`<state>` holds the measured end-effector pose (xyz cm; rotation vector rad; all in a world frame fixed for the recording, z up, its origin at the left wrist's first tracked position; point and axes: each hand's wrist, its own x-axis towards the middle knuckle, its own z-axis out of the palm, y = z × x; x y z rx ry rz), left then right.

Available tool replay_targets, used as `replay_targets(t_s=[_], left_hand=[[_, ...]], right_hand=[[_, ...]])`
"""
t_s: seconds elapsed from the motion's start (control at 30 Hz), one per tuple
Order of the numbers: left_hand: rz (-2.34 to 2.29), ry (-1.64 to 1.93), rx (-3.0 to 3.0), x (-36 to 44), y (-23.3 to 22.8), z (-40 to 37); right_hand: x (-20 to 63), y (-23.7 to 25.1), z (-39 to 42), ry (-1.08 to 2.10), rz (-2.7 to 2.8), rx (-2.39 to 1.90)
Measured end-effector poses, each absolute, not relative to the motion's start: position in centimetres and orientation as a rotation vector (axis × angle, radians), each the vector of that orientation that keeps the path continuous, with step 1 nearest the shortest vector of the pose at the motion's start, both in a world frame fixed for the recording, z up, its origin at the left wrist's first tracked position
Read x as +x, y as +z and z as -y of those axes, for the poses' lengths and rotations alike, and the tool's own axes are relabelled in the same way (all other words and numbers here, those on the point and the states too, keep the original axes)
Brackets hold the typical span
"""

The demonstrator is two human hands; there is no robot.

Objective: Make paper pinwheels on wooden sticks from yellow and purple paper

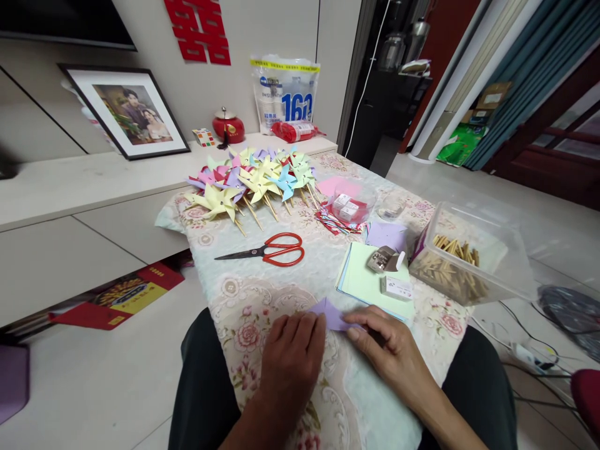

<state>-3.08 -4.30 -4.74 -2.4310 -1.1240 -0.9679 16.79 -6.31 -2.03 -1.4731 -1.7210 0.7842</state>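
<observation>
Between my two hands, near the front of the table, is a folded piece of purple paper (334, 315). The fingers of my left hand (297, 350) are curled over its left end. At the right end, my right hand (389, 344) pinches the paper between thumb and forefinger. Red-handled scissors (267, 251) lie beyond my left hand, blades pointing left. Beyond my right hand is a stack of pale green paper sheets (359, 275) bearing a small open box (385, 259) of metal bits and a closed white box (396, 288).
Several paper pinwheels (262, 178) on sticks are piled at the table's back. A clear plastic bin (506, 269) of short wooden sticks stands at the right edge. Paper strips (340, 222) and a purple square (387, 236) lie behind the stack. A cabinet (84, 197) borders the far side.
</observation>
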Motion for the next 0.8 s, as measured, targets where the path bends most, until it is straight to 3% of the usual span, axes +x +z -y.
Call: replay_targets(t_s=[0.2, 0.5, 0.8], left_hand=[[1.198, -1.152, -2.459, -2.6, -3.8, 4.2], [1.539, -1.555, -2.569, -1.4, -2.7, 4.5], [2.444, -1.983, -2.551, -0.8, -2.0, 4.6]], right_hand=[[16.5, -1.4, 6.5, 0.293, 1.963, -1.286], [15.5, -0.6, 6.0, 0.038, 1.955, -1.072], [14.6, -0.5, 6.6, -0.053, 2.048, -1.026]])
